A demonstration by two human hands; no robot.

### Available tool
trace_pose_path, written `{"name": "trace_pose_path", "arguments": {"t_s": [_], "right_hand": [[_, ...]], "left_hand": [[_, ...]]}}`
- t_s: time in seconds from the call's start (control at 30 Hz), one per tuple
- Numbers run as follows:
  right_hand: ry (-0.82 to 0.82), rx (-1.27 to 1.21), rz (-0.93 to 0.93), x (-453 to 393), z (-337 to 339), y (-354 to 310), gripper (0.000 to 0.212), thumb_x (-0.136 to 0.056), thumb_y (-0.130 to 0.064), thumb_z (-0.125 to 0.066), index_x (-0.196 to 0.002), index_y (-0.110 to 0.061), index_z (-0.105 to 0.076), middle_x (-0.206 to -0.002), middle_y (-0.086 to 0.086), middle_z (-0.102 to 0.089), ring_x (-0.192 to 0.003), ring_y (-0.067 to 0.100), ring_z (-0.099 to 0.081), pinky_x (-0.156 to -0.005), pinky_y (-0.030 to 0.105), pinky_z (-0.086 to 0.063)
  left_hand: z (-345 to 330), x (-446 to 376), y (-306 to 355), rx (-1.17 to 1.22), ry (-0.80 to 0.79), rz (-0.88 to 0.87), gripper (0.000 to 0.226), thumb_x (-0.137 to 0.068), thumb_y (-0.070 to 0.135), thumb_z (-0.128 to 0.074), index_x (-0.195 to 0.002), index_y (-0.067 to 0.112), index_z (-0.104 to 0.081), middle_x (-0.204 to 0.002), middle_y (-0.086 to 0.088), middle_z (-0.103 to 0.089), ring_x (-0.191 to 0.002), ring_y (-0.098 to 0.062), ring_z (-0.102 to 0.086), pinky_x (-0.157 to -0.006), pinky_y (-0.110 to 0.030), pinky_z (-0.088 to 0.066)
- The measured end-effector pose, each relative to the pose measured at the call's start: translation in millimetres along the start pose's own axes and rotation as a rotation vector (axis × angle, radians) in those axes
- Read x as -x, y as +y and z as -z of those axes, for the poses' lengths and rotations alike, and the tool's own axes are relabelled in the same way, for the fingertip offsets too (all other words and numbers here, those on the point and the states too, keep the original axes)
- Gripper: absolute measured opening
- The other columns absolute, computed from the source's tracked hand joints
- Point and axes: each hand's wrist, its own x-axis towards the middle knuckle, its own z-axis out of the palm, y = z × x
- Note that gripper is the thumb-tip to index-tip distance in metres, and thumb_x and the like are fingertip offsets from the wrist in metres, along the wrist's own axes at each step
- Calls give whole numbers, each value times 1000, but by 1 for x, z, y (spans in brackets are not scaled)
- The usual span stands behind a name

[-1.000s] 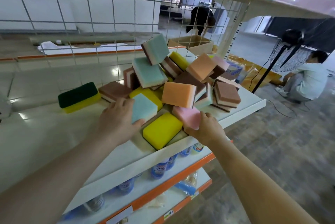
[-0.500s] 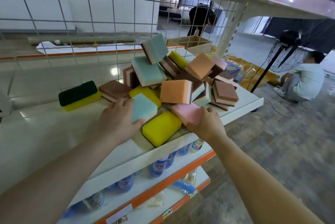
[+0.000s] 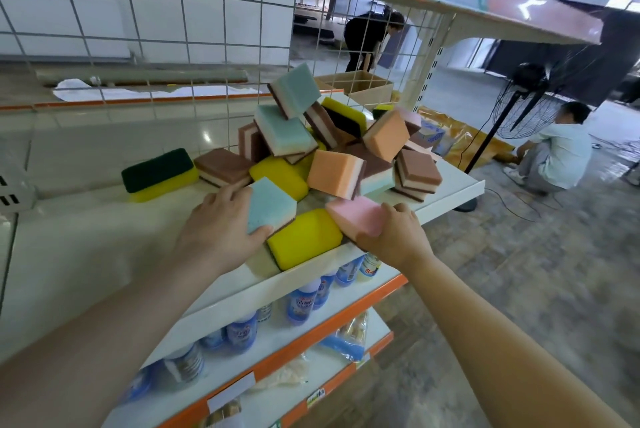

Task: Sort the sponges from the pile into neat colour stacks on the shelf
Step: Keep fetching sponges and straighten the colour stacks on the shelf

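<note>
White shelf [image 3: 86,254] backed by wire mesh carries the jumbled sponge pile [image 3: 332,150]; left hand [image 3: 221,226] grips a teal sponge [image 3: 272,205] at the pile's near edge; right hand [image 3: 394,237] grips a pink sponge [image 3: 356,216] beside a yellow sponge [image 3: 304,237]; bottles [image 3: 242,330] line the lower shelf; an open cardboard box [image 3: 356,86] sits behind, contents hidden.

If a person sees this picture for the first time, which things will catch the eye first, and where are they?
First comes the jumbled pile of sponges in teal, orange, brown and yellow, heaped in the middle of the white shelf. In front of it, the left hand grips a teal sponge and the right hand grips a pink sponge, with a yellow sponge lying between them at the shelf's front edge.
</note>
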Motion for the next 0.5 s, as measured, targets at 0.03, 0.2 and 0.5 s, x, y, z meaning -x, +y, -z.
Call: {"name": "trace_pose_path", "arguments": {"t_s": [0.03, 0.2, 0.5], "right_hand": [[0, -1, -5, 2, 1, -2, 54, -81, -42, -63, -119, -7, -48, -119, 12, -46, -110, 28, -43, -81, 29, -35], [19, -30, -24, 9, 7, -15, 53, -79, -44, -63, -115, -6, -52, -112, 11, -48, -101, 28, -47, -75, 30, -35], [38, -36, 18, 18, 9, -43, 53, -80, -47, -61, -113, -7, -53, -110, 10, -49, -100, 26, -45, -72, 29, -33]], "left_hand": [[1, 3, -2, -2, 2, -3, 68, -88, 49, -53, -142, 15, -29, -143, -6, -34, -123, -28, -39, -95, -38, -36], [7, 12, -9, 6, -6, -30, 68, -88, 49, -52, -141, 15, -29, -140, -6, -35, -121, -28, -40, -95, -38, -36], [19, 19, -28, -9, -9, -28, 66, -88, 49, -53, -139, 14, -31, -137, -8, -38, -121, -28, -40, -95, -38, -37]]}}
